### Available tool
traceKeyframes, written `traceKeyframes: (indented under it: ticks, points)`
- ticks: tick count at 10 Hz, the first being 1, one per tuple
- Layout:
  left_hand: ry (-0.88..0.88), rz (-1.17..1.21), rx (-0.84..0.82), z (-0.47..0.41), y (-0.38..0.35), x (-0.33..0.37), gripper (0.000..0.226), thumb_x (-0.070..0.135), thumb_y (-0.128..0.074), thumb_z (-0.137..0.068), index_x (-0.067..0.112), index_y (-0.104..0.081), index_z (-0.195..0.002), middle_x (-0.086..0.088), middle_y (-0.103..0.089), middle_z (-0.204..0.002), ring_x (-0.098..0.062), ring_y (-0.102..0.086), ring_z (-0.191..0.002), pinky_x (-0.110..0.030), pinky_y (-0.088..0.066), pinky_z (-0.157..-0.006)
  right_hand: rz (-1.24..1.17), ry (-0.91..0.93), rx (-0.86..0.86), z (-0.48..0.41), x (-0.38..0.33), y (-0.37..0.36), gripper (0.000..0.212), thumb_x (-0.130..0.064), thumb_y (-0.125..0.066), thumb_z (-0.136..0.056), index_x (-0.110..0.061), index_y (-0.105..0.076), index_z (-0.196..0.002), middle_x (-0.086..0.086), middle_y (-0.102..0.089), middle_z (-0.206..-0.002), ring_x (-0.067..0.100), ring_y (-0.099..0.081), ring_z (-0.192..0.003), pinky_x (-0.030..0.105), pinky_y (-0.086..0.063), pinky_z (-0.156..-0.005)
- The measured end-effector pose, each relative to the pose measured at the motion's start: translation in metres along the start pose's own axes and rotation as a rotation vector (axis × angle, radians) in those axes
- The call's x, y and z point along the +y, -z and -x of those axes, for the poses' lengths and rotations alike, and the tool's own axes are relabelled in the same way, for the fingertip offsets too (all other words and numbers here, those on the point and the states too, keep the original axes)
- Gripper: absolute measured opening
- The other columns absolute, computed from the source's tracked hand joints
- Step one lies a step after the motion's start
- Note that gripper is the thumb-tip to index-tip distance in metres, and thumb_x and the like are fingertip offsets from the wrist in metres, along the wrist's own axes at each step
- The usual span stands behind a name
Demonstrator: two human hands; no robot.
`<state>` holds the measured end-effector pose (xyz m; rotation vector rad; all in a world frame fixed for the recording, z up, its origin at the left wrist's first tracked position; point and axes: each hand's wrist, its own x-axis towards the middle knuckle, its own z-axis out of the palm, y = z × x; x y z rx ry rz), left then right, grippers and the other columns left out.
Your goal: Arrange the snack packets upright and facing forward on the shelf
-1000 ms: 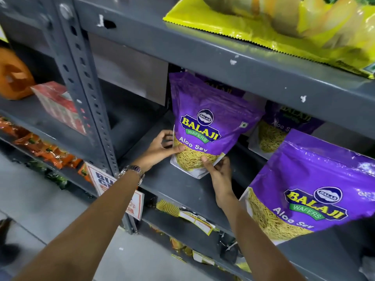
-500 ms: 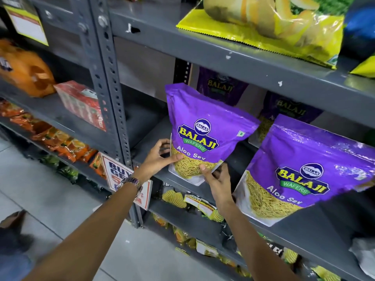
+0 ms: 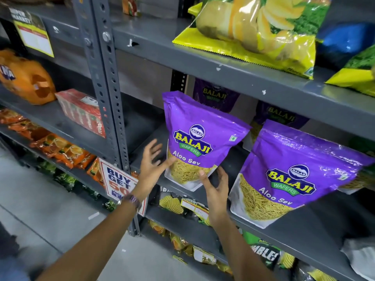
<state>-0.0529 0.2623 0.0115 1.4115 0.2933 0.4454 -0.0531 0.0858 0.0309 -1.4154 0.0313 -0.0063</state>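
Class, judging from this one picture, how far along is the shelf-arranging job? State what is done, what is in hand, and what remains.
Done: the right purple packet stands at the shelf front, label forward, though tilted. In hand: the left purple packet stands upright, facing forward; left hand and right hand are open at its base. Left: packets behind sit in shadow; their state is unclear.
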Motion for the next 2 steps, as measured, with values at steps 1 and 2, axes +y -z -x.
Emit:
traceKeyframes:
  ticks: [1, 2]
  points:
    - [-0.217, 0.128, 0.220, 0.032, -0.014, 0.021, 0.064, 0.055, -0.072, -0.069, 0.028, -0.046, -0.122, 0.009, -0.058, -0.123, -0.007, -0.055, -0.118, -0.028, -0.044, -0.103, 0.085, 0.118, 0.052, 0.026, -0.023, 0.002, 0.055, -0.027, -0.065, -0.084, -0.024, -0.042, -0.134, -0.014, -0.046, -0.137, 0.006, -0.043, -0.128, 0.029, -0.039, -0.109]
    - [-0.512, 0.126, 0.260, 0.055, -0.040, 0.055, 0.041, 0.055, -0.057, -0.083, 0.037, -0.049, -0.118, 0.015, -0.062, -0.120, -0.009, -0.056, -0.118, -0.027, -0.043, -0.101, 0.146, 0.398, -0.015, 0.049, -0.057, 0.009, 0.045, -0.042, -0.052, -0.090, -0.030, -0.046, -0.133, -0.022, -0.051, -0.136, 0.003, -0.046, -0.127, 0.031, -0.041, -0.108]
